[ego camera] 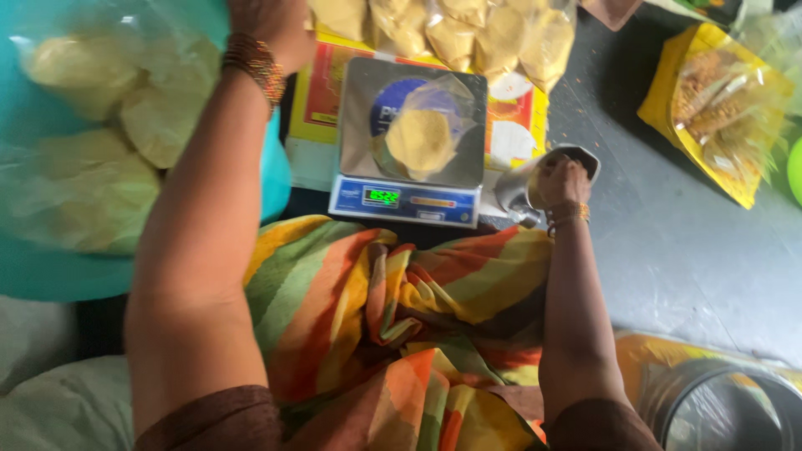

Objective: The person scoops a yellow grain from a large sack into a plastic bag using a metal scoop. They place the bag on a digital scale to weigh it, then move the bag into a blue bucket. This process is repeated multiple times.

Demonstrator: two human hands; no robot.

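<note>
The right hand [561, 182] is gripping a shiny metal cup [535, 179], closed tight around it, just beside the scale [409, 142]. The cup looks hard and light, so holding it around the side is a good way. A small clear bag [422, 134] of yellow powder is sitting on the scale. It looks soft and floppy, best held at the top. The left hand [271, 25] is reaching over the teal tub [50, 267] of filled bags [92, 134]; I cannot tell if it is open.
</note>
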